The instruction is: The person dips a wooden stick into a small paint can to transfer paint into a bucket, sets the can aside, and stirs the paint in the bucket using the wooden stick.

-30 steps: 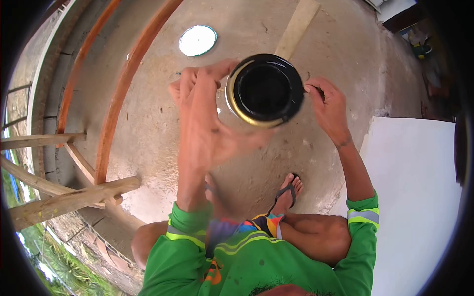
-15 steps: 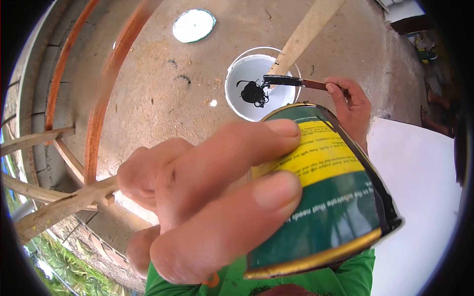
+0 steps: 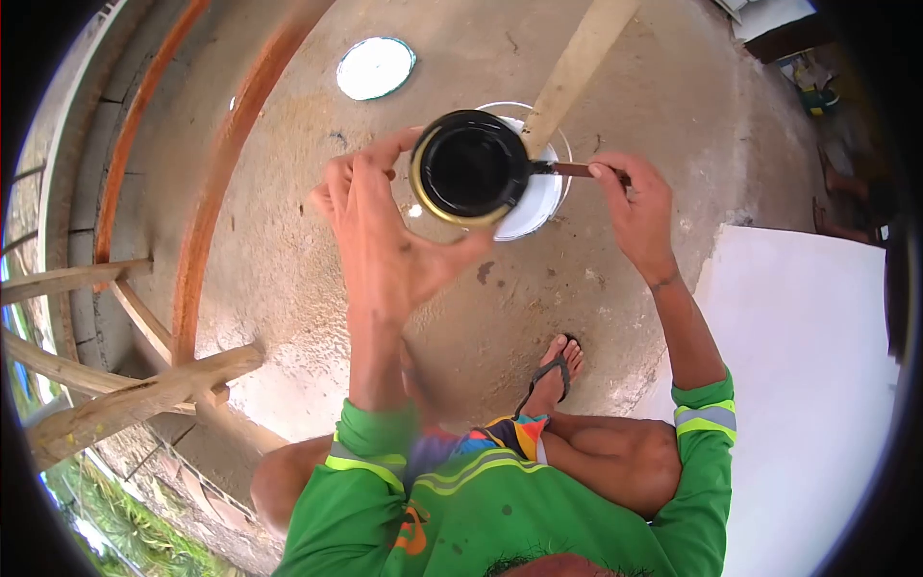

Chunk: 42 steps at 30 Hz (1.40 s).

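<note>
My left hand (image 3: 380,226) is wrapped around a metal paint can (image 3: 429,204) with a gold rim and a black-coated inside; its open top faces me. My right hand (image 3: 639,207) pinches the brown handle of a flat tool (image 3: 574,169), whose black-smeared end reaches the can's right edge. Whether the tool is a knife or a stirrer I cannot tell. Behind the can stands a white bucket (image 3: 546,197), partly hidden by it. A flat wooden stick (image 3: 582,72) leans into the bucket; the bucket's contents are mostly covered from view.
A round white lid (image 3: 376,68) lies on the concrete floor beyond the bucket. Orange-painted bars (image 3: 207,212) and wooden pieces (image 3: 144,394) are at the left. A white panel (image 3: 798,385) lies at the right. My sandalled foot (image 3: 553,375) is below the bucket.
The can has moved away from the camera, over the bucket, and turned from its label side to its open top. The tool's black end, earlier over the bucket, now meets the can.
</note>
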Available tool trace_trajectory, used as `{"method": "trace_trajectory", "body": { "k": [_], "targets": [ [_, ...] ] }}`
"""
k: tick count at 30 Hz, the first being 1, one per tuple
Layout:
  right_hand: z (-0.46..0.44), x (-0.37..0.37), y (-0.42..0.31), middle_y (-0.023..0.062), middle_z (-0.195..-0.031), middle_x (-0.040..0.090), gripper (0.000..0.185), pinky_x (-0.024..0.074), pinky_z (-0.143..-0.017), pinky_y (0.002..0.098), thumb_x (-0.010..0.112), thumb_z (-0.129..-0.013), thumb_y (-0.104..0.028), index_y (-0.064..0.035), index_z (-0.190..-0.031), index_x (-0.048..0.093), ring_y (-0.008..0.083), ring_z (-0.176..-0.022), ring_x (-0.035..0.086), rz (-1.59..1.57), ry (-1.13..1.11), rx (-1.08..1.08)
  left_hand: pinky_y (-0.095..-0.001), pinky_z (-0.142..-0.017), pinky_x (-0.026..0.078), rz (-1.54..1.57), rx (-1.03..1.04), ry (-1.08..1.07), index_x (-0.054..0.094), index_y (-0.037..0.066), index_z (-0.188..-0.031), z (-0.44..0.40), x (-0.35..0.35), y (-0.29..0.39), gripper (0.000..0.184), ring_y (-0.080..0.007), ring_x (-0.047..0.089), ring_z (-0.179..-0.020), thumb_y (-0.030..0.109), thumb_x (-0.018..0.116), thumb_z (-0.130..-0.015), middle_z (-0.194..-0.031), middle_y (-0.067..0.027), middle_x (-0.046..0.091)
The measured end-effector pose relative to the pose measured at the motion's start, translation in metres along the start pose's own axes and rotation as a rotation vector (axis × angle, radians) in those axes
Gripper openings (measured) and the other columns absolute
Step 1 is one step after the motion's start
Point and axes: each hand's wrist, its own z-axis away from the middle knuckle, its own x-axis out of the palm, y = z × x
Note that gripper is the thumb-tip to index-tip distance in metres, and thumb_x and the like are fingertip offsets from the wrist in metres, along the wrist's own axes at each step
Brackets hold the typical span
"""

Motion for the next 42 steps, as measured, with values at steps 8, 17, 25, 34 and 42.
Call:
{"method": "trace_trajectory", "body": {
  "k": [8, 17, 25, 34, 42],
  "targets": [
    [0.010, 0.002, 0.011, 0.0038, -0.080, 0.061, 0.009, 0.0419, -0.059, 0.0262, 0.065, -0.092, -0.009, -0.0007, -0.093, 0.066, 0.0113, -0.064, 0.050, -0.006, -0.017, 0.006, -0.0398, -0.096, 0.029, 0.054, -0.163, -0.104, 0.056, 0.006, -0.119, 0.011, 0.034, -0.030, 0.077, -0.0261, 0.048, -0.107, 0.035, 0.089, -0.055, -0.113, -0.0072, 0.061],
    [-0.007, -0.037, -0.005, 0.0015, -0.078, 0.064, 0.014, 0.0448, -0.066, 0.0229, 0.067, -0.093, -0.014, -0.0010, -0.096, 0.068, 0.0070, -0.073, 0.057, -0.113, 0.103, 0.157, -0.0407, -0.100, 0.031, 0.028, -0.201, -0.237, 0.056, 0.004, -0.121, 0.017, 0.045, -0.030, 0.080, -0.0274, 0.047, -0.110, 0.037, 0.090, -0.057, -0.113, -0.0109, 0.062],
    [-0.021, -0.041, -0.063, 0.0055, -0.083, 0.067, 0.012, 0.0476, -0.068, 0.0267, 0.068, -0.090, -0.012, -0.0022, -0.097, 0.068, 0.0141, -0.071, 0.061, -0.041, 0.009, -0.084, -0.0416, -0.101, 0.030, 0.069, -0.207, -0.268, 0.057, 0.004, -0.121, 0.008, 0.043, -0.010, 0.080, -0.0285, 0.045, -0.112, 0.036, 0.089, -0.056, -0.112, -0.0118, 0.062],
    [-0.053, 0.014, -0.095, 0.0125, -0.084, 0.062, 0.020, 0.0498, -0.075, 0.0393, 0.062, -0.092, -0.020, -0.0038, -0.103, 0.065, 0.0307, -0.088, 0.061, 0.041, -0.266, -0.470, -0.0392, -0.096, 0.030, 0.106, -0.097, -0.139, 0.058, 0.005, -0.117, 0.008, 0.042, -0.013, 0.077, -0.0250, 0.050, -0.101, 0.038, 0.089, -0.055, -0.103, -0.0080, 0.061],
    [-0.080, -0.015, -0.064, 0.0049, -0.082, 0.059, 0.026, 0.0459, -0.072, 0.0274, 0.059, -0.098, -0.028, -0.0050, -0.111, 0.060, 0.0128, -0.076, 0.055, -0.126, 0.168, -0.212, -0.0391, -0.094, 0.030, 0.080, -0.295, -0.041, 0.059, 0.006, -0.116, 0.012, 0.027, -0.069, 0.076, -0.0244, 0.051, -0.102, 0.041, 0.089, -0.055, -0.105, -0.0074, 0.063]
  ]
}}
